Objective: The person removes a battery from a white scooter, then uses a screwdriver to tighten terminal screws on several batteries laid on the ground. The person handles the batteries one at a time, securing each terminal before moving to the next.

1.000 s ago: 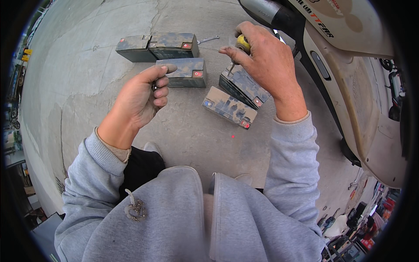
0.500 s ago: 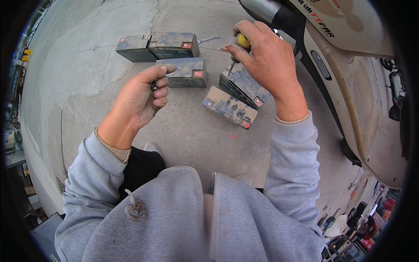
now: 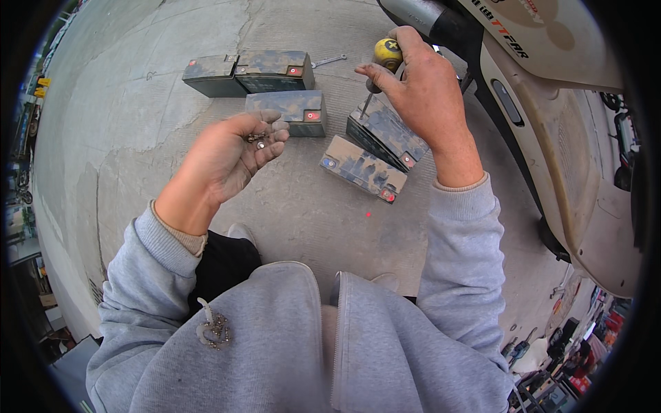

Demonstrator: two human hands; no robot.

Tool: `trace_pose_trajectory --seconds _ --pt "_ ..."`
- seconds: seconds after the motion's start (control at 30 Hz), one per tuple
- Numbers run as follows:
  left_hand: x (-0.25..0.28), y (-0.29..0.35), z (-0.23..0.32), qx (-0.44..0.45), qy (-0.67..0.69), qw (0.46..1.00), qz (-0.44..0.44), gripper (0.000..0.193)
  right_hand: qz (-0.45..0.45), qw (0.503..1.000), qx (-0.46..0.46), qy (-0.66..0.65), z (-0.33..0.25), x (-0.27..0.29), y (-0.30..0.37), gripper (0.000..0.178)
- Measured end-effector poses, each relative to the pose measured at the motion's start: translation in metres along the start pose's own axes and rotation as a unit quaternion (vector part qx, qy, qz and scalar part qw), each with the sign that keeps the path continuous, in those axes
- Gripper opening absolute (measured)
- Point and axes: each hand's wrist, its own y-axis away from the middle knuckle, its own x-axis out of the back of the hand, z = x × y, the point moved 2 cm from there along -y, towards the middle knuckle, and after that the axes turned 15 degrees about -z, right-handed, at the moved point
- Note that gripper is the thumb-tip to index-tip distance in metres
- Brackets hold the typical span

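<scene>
A: Now, what is the left hand (image 3: 231, 155) doing?
B: Its grip is cupping small screws (image 3: 259, 141) in half-curled fingers above the concrete floor (image 3: 124, 124), near a dusty battery (image 3: 289, 110).
A: And the right hand (image 3: 420, 89)?
B: Its grip is closing fully around a yellow-handled screwdriver (image 3: 385, 55), whose tip is touching the top of a tilted battery (image 3: 385, 134), beside the scooter (image 3: 551, 117).
</scene>
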Motion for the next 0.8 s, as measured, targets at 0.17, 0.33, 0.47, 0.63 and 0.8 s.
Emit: trace_pose_trajectory --seconds 0.17,0.33,0.47,0.63,0.8 --pt "0.001 0.000 -0.002 0.000 -0.001 1.000 -0.012 0.035 -0.008 1.000 0.000 -0.006 0.001 -0.002 0.000 0.045" --pt "0.003 0.000 0.000 0.001 0.010 0.999 -0.041 0.032 -0.026 0.992 0.090 -0.086 0.004 -0.007 0.003 0.037" --pt "0.003 -0.001 0.002 0.008 0.020 0.998 -0.059 0.035 -0.046 0.986 0.120 -0.103 0.005 -0.007 0.004 0.040" --pt "-0.001 -0.001 0.001 0.003 0.014 0.999 -0.038 0.039 -0.015 0.994 0.068 -0.084 0.003 -0.008 0.000 0.037" --pt "0.000 0.000 0.000 -0.005 0.006 1.000 -0.014 0.027 0.029 0.998 0.033 -0.039 0.006 -0.013 -0.001 0.037"
